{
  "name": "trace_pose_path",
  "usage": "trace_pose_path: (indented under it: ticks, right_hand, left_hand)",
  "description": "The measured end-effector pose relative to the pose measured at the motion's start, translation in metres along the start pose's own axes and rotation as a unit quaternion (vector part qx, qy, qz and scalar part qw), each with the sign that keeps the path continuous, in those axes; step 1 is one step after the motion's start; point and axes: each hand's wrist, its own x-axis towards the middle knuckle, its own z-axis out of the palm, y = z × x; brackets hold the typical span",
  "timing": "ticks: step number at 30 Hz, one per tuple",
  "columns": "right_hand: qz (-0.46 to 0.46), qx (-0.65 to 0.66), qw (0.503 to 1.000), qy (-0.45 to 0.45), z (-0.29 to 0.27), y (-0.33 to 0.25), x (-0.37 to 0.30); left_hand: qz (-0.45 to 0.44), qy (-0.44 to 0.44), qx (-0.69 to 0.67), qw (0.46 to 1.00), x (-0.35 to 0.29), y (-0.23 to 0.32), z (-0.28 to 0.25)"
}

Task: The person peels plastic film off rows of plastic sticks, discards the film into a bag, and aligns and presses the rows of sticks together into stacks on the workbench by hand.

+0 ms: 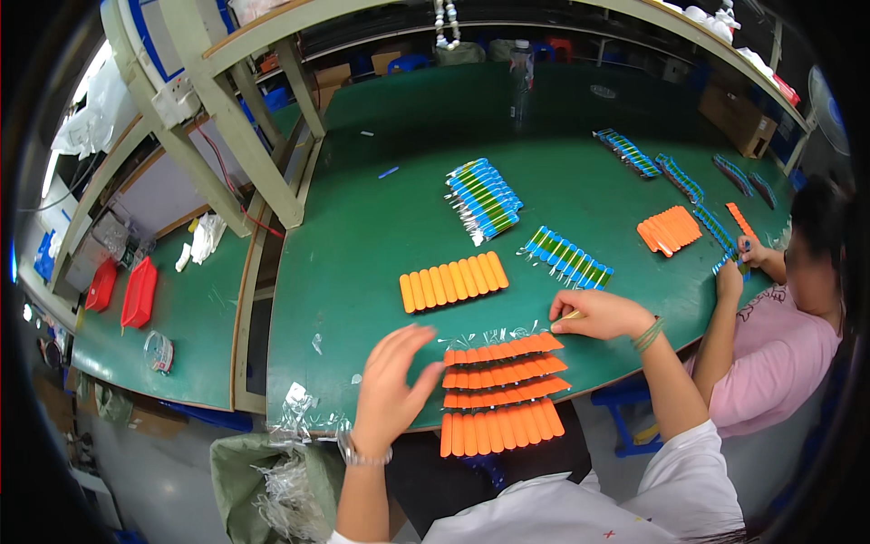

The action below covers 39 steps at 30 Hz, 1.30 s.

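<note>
In front of me, several orange strips of slim rounded pieces (503, 429) lie in rows, the nearest reaching past the table's front edge. Clear plastic bits (494, 335) fringe the farthest row. My left hand (391, 385) is at the strips' left ends, fingers spread, with nothing visible in it. Beyond their right end, my right hand (605, 315) pinches a small yellowish stick-like thing, mostly hidden by the fingers. A yellow-orange strip of the same kind (453, 282) lies farther off. Past my right hand is a blue-and-green strip (569, 258).
A stack of blue-and-green strips (485, 199) and an orange bundle (669, 230) lie on the green table (362, 218). At right, a co-worker in pink (770, 363) handles a blue strip. A bottle (521, 82) stands far back. A sack of plastic scraps (281, 490) is below left.
</note>
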Motion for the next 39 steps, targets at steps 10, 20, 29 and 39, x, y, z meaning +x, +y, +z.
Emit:
trace_pose_path:
  ticks: [10,20,29,39]
  right_hand:
    - [-0.071,0.338,0.934,0.095,0.03,0.015,0.018]
    - [-0.14,0.317,0.927,0.142,0.05,0.019,0.026]
    - [-0.095,0.354,0.917,0.156,0.049,0.019,0.023]
    - [-0.125,0.24,0.957,0.101,0.045,0.025,0.013]
  left_hand:
    - [-0.035,-0.424,-0.071,0.902,0.093,0.023,0.036]
    - [-0.007,-0.498,-0.1,0.862,0.137,0.029,0.086]
    - [0.058,-0.456,-0.136,0.877,0.137,-0.003,0.123]
    - [0.026,-0.495,-0.008,0.869,0.128,0.044,0.099]
